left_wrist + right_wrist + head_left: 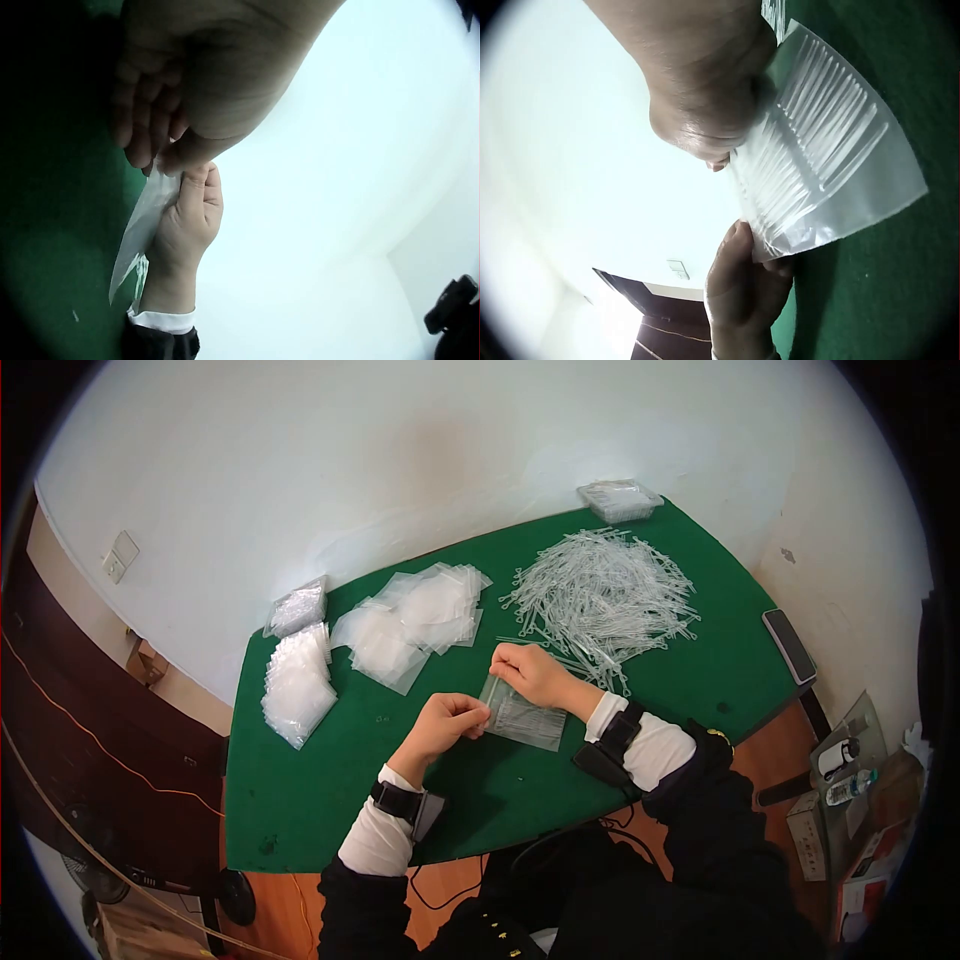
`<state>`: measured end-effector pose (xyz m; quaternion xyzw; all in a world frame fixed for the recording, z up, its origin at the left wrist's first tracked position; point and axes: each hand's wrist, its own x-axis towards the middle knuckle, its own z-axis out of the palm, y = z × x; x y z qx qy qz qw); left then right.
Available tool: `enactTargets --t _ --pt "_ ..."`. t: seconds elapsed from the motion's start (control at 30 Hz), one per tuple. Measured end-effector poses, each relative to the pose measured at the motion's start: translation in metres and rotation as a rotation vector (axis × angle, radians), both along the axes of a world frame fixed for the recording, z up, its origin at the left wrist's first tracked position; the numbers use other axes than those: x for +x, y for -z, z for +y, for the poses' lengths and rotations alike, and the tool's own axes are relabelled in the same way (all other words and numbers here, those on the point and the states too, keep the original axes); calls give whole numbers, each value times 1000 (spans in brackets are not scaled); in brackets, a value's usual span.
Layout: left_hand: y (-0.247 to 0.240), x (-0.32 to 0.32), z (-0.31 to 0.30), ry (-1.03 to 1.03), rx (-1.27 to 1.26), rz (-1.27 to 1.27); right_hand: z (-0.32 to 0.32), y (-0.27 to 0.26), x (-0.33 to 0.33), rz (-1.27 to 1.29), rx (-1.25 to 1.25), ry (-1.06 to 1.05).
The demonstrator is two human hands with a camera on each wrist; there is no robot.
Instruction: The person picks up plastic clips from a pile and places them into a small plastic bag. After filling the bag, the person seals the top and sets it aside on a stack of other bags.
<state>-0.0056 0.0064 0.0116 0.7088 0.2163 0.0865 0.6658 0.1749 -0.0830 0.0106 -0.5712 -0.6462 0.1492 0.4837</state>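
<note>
So your left hand [438,726] is pinching one end of a clear bag's [535,728] edge, and your right hand [538,676] has the other end pinched. The bag's tilted over the green table [300,790], thin clear strips [832,112] inside, with that big loose heap [610,595] just past your right hand and spread-out flat bags [420,615] farther left.
</note>
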Motion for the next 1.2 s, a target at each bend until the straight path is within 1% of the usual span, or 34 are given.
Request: enactTargets --t 0.07,0.17,0.2,0.3,0.33,0.43,0.6,0.7,0.73,0.83,1.0,1.1,1.13,1.2 --pt "-1 0 0 -9 4 9 3 6 5 10 32 8" --pt "-2 -1 0 -4 -15 8 9 15 12 298 -150 -49" --pt "-2 -2 0 -7 -15 6 10 15 11 296 -151 -52" --pt "-1 0 -1 -35 1 -7 9 14 7 595 -221 -191" --pt "-1 0 -1 -36 2 -8 8 13 7 594 -221 -192" --pt "0 1 -2 -38 46 -14 4 9 7 529 -304 -287" --pt "5 2 -2 -25 126 -19 4 7 5 496 -343 -271" --pt "3 1 -3 -11 167 8 1 2 7 453 -399 -225" --pt "2 1 -2 -10 167 8 1 2 9 453 -399 -225" --pt "-1 0 -2 12 150 10 1 2 15 570 -436 -225" --pt "-3 -2 0 48 126 30 3 2 13 571 -439 -192" --pt "2 0 -2 85 241 20 4 4 2 579 -392 -187" --pt "3 2 -3 82 240 17 4 4 0 576 -394 -189" --pt "6 5 -7 -32 219 -69 4 4 -5 554 -380 -222"
